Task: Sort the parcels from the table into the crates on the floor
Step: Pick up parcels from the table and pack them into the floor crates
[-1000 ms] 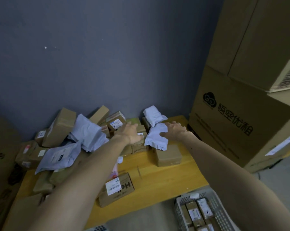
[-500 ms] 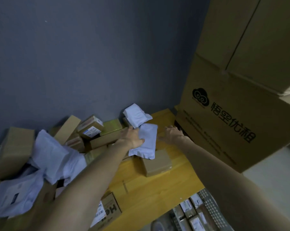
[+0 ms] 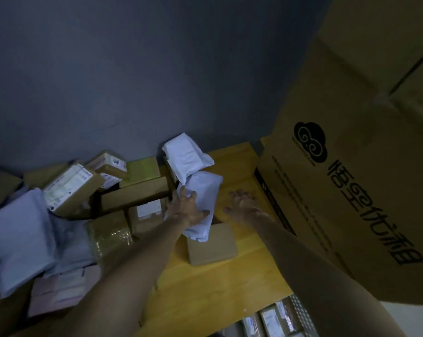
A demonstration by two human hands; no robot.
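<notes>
A white soft mailer parcel (image 3: 203, 198) lies tilted over a small brown box (image 3: 212, 245) on the yellow wooden table (image 3: 229, 288). My left hand (image 3: 187, 210) grips the mailer's left edge, thumb on top. My right hand (image 3: 242, 203) hovers open to the right of it, fingers spread above the tabletop, holding nothing. A second white mailer (image 3: 186, 158) leans against the wall just behind. Brown cartons (image 3: 135, 194) and grey mailers (image 3: 21, 237) are heaped on the table's left half. A white crate (image 3: 300, 314) with labelled boxes shows at the bottom right, on the floor.
Large stacked cardboard cartons (image 3: 351, 190) with black print stand tight against the table's right end. A dark blue-grey wall (image 3: 157, 69) runs behind the table. A labelled carton (image 3: 69, 186) tilts up in the left pile.
The view has swung right and closer. My left hand has closed on the white mailer and tilted it up. My right hand has come off it and stays open beside it.
</notes>
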